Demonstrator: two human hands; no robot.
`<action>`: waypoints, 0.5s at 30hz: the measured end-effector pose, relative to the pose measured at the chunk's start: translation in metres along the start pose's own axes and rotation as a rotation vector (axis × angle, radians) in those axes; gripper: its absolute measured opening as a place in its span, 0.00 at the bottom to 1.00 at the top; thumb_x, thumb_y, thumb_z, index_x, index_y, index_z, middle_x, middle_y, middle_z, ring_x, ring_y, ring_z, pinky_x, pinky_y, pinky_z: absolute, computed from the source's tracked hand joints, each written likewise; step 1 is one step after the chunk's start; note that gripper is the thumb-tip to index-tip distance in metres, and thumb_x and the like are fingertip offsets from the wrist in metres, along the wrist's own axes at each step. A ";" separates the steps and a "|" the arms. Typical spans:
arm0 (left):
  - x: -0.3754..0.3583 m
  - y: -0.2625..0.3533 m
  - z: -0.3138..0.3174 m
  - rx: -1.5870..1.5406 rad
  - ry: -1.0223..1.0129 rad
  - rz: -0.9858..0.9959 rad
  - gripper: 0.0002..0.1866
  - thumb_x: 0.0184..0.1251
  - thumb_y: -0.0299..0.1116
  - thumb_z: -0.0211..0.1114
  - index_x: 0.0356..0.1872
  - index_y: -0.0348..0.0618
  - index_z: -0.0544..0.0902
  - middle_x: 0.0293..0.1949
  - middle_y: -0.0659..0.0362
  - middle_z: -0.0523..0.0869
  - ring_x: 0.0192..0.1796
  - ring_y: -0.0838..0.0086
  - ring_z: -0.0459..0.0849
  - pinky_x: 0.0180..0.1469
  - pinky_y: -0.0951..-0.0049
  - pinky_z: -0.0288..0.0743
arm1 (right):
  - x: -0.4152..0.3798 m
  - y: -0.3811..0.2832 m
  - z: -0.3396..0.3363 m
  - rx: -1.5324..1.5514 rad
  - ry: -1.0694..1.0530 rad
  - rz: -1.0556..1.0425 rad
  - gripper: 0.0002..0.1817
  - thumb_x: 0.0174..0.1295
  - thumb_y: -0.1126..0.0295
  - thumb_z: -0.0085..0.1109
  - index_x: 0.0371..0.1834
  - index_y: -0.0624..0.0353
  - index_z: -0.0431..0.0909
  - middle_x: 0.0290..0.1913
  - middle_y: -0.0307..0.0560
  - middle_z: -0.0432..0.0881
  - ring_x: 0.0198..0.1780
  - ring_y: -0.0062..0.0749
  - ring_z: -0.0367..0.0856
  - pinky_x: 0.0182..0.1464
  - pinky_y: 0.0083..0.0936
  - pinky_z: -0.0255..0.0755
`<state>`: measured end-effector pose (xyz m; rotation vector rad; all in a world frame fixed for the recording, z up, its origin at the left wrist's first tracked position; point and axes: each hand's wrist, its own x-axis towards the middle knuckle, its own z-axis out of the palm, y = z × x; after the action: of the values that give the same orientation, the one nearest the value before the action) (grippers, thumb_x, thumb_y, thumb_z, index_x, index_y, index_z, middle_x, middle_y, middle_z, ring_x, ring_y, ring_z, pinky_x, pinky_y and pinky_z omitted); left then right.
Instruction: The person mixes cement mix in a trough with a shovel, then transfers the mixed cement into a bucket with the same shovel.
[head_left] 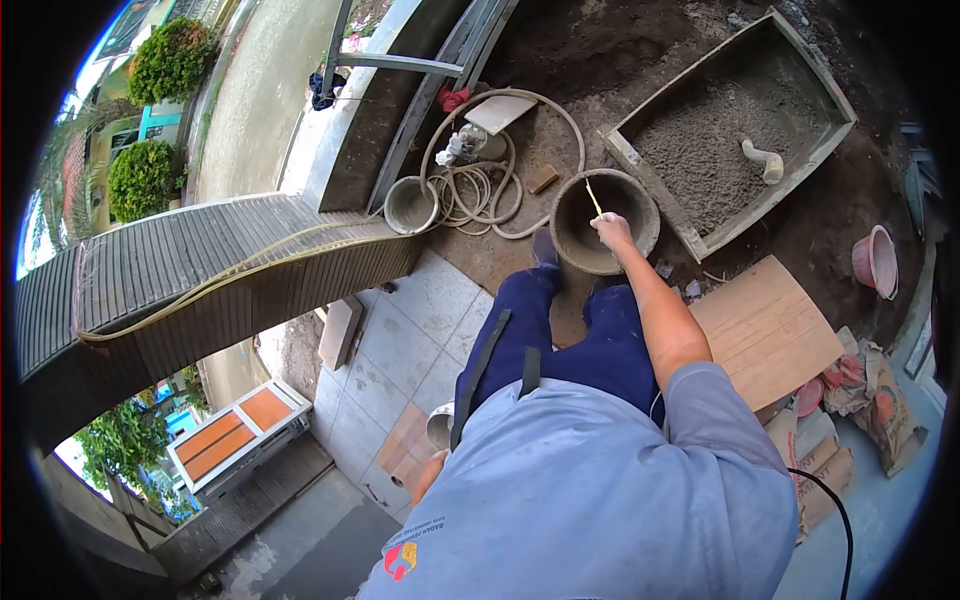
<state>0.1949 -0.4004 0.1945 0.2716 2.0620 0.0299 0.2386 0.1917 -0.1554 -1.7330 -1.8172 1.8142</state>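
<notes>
My right hand (613, 232) is closed on a thin yellow stick (594, 197), whose far end points up over a round grey tub (645, 243). The tub stands on the dirt in front of my feet. Low at my left side, my left hand (430, 474) shows only in part past my shirt, close to a small pale bucket (440, 426); its fingers are mostly hidden. Beside the tub lies a small brown block (543, 179).
A long trough (720, 240) of grey mix holds a curved white pipe (765, 160). Nearby are a coiled hose (520, 200), a grey bucket (411, 205), a wooden board (768, 335), a pink bucket (875, 262) and torn sacks (885, 410).
</notes>
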 end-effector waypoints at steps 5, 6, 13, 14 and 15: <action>0.042 -0.042 0.017 -0.013 -0.058 -0.015 0.20 0.68 0.41 0.51 0.49 0.36 0.81 0.51 0.40 0.83 0.55 0.50 0.81 0.57 0.58 0.72 | -0.006 -0.006 -0.011 0.133 -0.114 0.069 0.10 0.59 0.66 0.62 0.31 0.62 0.82 0.25 0.39 0.79 0.26 0.22 0.77 0.30 0.25 0.70; 0.049 -0.037 0.014 -0.035 -0.038 0.005 0.20 0.68 0.41 0.50 0.49 0.36 0.81 0.50 0.40 0.83 0.55 0.50 0.81 0.56 0.57 0.72 | -0.009 -0.014 -0.011 0.170 -0.137 0.084 0.09 0.59 0.66 0.62 0.31 0.62 0.81 0.25 0.38 0.78 0.26 0.21 0.76 0.29 0.24 0.70; 0.026 0.150 -0.080 -0.052 0.047 -0.117 0.21 0.71 0.43 0.52 0.50 0.36 0.81 0.47 0.47 0.86 0.49 0.59 0.83 0.51 0.63 0.74 | 0.019 -0.028 0.007 -0.068 0.013 -0.052 0.13 0.53 0.66 0.63 0.34 0.65 0.84 0.34 0.59 0.85 0.40 0.47 0.84 0.45 0.40 0.73; 0.027 0.157 -0.088 -0.231 0.030 -0.142 0.20 0.71 0.43 0.52 0.49 0.36 0.81 0.46 0.50 0.86 0.47 0.62 0.84 0.50 0.65 0.74 | 0.021 -0.025 0.009 -0.083 0.020 -0.041 0.13 0.53 0.65 0.63 0.35 0.66 0.84 0.35 0.61 0.85 0.43 0.50 0.84 0.47 0.41 0.73; 0.034 0.155 -0.092 -0.341 0.021 -0.133 0.20 0.72 0.43 0.53 0.48 0.36 0.82 0.44 0.53 0.86 0.45 0.66 0.83 0.48 0.68 0.74 | 0.019 -0.029 0.008 -0.060 0.019 -0.018 0.13 0.53 0.65 0.64 0.35 0.65 0.84 0.37 0.63 0.85 0.44 0.53 0.84 0.49 0.42 0.73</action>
<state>0.1269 -0.2340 0.2313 -0.0767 2.0507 0.3001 0.2075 0.2081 -0.1489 -1.7411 -1.8927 1.7480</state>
